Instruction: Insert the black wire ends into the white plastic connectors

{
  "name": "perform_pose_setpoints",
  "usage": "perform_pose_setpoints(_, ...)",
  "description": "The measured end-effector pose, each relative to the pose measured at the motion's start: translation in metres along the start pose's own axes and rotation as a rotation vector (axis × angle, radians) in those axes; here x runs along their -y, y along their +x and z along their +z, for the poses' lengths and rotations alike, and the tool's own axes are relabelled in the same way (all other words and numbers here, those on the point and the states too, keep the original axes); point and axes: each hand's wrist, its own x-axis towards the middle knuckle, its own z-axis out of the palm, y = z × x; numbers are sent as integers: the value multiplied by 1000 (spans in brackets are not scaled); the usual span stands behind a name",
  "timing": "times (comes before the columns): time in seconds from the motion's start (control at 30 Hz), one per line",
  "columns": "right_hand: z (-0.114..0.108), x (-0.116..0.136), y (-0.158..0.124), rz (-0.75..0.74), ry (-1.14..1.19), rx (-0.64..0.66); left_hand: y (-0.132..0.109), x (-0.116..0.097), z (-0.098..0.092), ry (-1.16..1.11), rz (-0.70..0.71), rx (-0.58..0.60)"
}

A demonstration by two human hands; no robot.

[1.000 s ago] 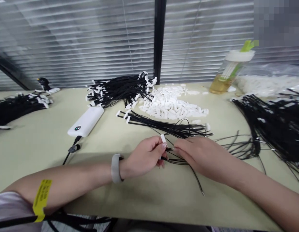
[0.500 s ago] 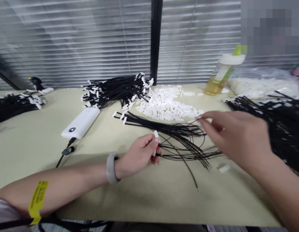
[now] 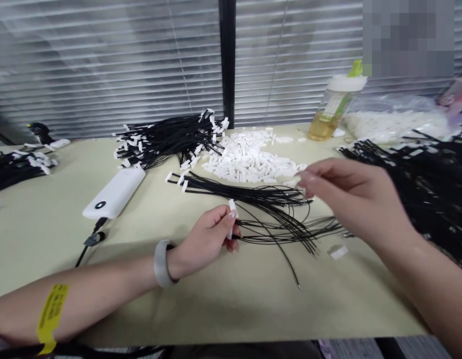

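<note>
My left hand (image 3: 208,234) is closed around a white plastic connector (image 3: 232,206), one end of which sticks up above the thumb. Thin black wires (image 3: 286,239) run rightward from that connector, and one strays down to a bare tip. To the right, my right hand (image 3: 350,194) is raised over the wire ends with thumb and fingers pinched together. What lies in this pinch, if anything, is too small to tell. Behind the left hand lies a loose bundle of black wires (image 3: 223,190) with white connectors at its left ends.
A heap of white connectors (image 3: 249,162) lies beyond the hands, beside a pile of finished-looking wires (image 3: 167,139). A white power bank (image 3: 116,192) is at left. Dark wires (image 3: 421,189), a bottle (image 3: 333,109) and a plastic bag (image 3: 395,119) stand at right. One loose connector (image 3: 339,252) lies nearby.
The thin wire seen between my right fingertips before no longer shows there. My left hand keeps its hold on the connector. The whole view has shifted slightly.
</note>
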Motion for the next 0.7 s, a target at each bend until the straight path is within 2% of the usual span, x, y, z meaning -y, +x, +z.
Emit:
perform_pose_setpoints(0.17,3,-4,-5,-201,-394,413,2,3,-2,-33,8,-12)
perform_pose_setpoints(0.23,6,-9,-6,-284,-557,496,2,3,-2,-32,7,-8)
perform_pose_setpoints(0.37,11,-15,-8,-366,-771,542,2,3,-2,-36,2,-14)
perform_pose_setpoints(0.5,9,-10,-10,-355,-751,586,2,4,-2,-45,10,-8)
perform_pose_setpoints(0.6,10,-9,-12,-394,-843,554,3,5,-2,-44,14,-10)
perform_pose_setpoints(0.7,8,-13,-12,-380,-939,456,3,5,-2,-38,11,-11)
